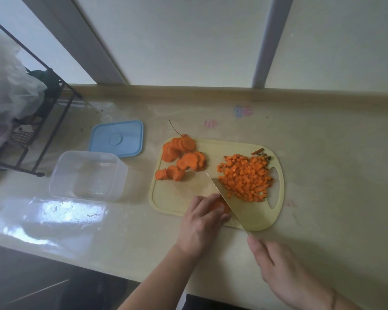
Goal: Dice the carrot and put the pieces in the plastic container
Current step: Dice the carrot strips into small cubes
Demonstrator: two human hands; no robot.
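Orange dice [244,176]: heaped on the right half of the cutting board, just beside the knife blade.
Carrot slices [179,156]: stacked in loose piles on the board's far left corner, well apart from the dice; thin root tail sticking up behind them.
Carrot piece under cut [220,205]: pinned on the board's near edge, mostly hidden by fingers.
Left hand [202,222]: grip curled over that carrot piece, fingertips pressing it down, touching the blade's flat side.
Right hand [276,265]: grip clamped round the knife handle, handle itself hidden inside the fist.
Knife [231,202]: broad blade tilted, tip pointing away toward the slices, edge down against the carrot piece.
Cutting board [166,198]: pale yellow, lying flat on the surface, handle slot at its right end.
Plastic container [87,175]: clear, open, left of the board, holding no carrot.
Blue lid [118,138]: flat on the surface just behind the container.
Scraps [261,153]: brown trimmings at the board's far right corner.
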